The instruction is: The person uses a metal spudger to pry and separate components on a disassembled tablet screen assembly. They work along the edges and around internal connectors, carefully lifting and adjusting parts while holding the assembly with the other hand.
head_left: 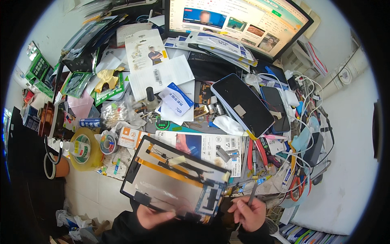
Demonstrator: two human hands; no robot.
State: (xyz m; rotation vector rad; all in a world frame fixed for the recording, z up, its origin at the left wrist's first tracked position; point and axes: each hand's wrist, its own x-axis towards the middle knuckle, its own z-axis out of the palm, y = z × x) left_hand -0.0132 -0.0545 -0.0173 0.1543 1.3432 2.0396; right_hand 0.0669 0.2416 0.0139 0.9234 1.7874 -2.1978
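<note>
My left hand (153,216) is closed on the near edge of an opened tablet (170,183), thumb on top. The tablet is tilted, with its inside facing up: a silvery panel, an orange ribbon cable (168,173) and a blue circuit board (210,198) at its right end. Just right of the tablet, my right hand (250,212) grips a thin grey metal tool (253,193), pointing up and away; its exact kind is hard to make out. Beneath the tablet's far edge lies a printed card package (191,142) on the desk.
Red-handled pliers (261,152) and tangled white cables (300,152) lie at the right. Phones (241,101) rest behind them, below a lit monitor (239,20). Yellow tape (87,156), a solder spool (108,144) and a white-capped bottle (79,148) stand at the left.
</note>
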